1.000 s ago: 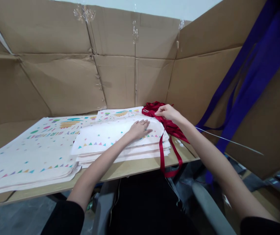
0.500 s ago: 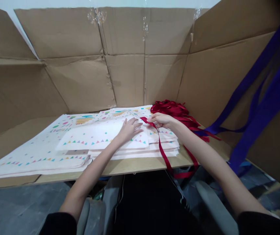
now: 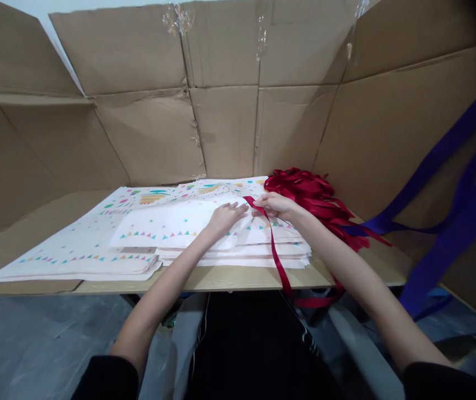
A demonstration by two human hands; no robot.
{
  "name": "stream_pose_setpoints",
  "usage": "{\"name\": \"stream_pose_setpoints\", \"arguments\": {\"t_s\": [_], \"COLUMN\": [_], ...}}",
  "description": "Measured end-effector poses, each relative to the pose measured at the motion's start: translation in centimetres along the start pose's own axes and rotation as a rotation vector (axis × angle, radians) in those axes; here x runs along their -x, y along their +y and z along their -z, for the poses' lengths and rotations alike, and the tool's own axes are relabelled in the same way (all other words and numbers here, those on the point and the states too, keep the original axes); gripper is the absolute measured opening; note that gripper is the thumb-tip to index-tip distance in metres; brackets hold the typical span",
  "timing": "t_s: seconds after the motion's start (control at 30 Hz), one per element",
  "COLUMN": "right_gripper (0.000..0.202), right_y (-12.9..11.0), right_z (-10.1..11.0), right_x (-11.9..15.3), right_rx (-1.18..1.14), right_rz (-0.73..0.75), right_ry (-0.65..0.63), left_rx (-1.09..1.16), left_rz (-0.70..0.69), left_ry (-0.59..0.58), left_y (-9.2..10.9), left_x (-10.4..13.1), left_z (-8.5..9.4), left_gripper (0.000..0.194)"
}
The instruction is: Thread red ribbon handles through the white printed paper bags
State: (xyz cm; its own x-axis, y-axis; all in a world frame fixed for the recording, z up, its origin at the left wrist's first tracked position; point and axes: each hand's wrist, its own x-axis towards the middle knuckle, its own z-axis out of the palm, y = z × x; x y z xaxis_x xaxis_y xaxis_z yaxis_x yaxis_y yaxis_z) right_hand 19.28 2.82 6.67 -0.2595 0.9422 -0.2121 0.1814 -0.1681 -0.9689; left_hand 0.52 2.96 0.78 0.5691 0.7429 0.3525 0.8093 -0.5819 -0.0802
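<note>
My right hand (image 3: 274, 204) pinches a red ribbon (image 3: 277, 255) close to its end, above the right part of the stack. From there the ribbon hangs past the table's front edge in a loop. My left hand (image 3: 226, 218) lies palm down on the top white printed sheet (image 3: 135, 228), its fingers stretched out toward the ribbon end and not gripping. Coloured triangles and small stars decorate that sheet, which rests on a stack of similar sheets (image 3: 229, 260). I cannot tell whether the left fingertips touch the ribbon.
A heap of red ribbons (image 3: 304, 186) is at the back right. Another stack of printed sheets (image 3: 75, 250) covers the table's left side. Blue ribbons (image 3: 437, 222) hang along the right. Cardboard walls (image 3: 225, 128) close off the back and sides of the table (image 3: 216, 282).
My left hand has slid right, closer to the ribbon end, and its fingers are less spread. My right hand still pinches the ribbon. The camera view has shifted slightly.
</note>
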Motion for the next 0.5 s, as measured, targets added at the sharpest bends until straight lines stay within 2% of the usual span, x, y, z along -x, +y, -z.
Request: {"name": "stream_pose_setpoints", "arguments": {"t_s": [0.27, 0.43, 0.5], "right_gripper": [0.019, 0.014, 0.014], "right_y": [0.8, 0.8, 0.9], "right_z": [0.0, -0.5, -0.6], "right_x": [-1.1, -1.3, -1.4], "right_rx": [-0.131, -0.253, -0.300], "right_rz": [0.005, -0.043, -0.061], "right_ry": [-0.015, -0.029, -0.004], "left_rx": [0.047, 0.233, 0.229], "left_rz": [0.099, -0.010, -0.035], "left_ry": [-0.012, -0.007, -0.012], "left_y": [0.2, -0.1, 0.4], "left_x": [-0.2, -0.1, 0.2], "left_z": [1.4, 1.9, 2.1], "left_gripper": [0.039, 0.034, 0.033]}}
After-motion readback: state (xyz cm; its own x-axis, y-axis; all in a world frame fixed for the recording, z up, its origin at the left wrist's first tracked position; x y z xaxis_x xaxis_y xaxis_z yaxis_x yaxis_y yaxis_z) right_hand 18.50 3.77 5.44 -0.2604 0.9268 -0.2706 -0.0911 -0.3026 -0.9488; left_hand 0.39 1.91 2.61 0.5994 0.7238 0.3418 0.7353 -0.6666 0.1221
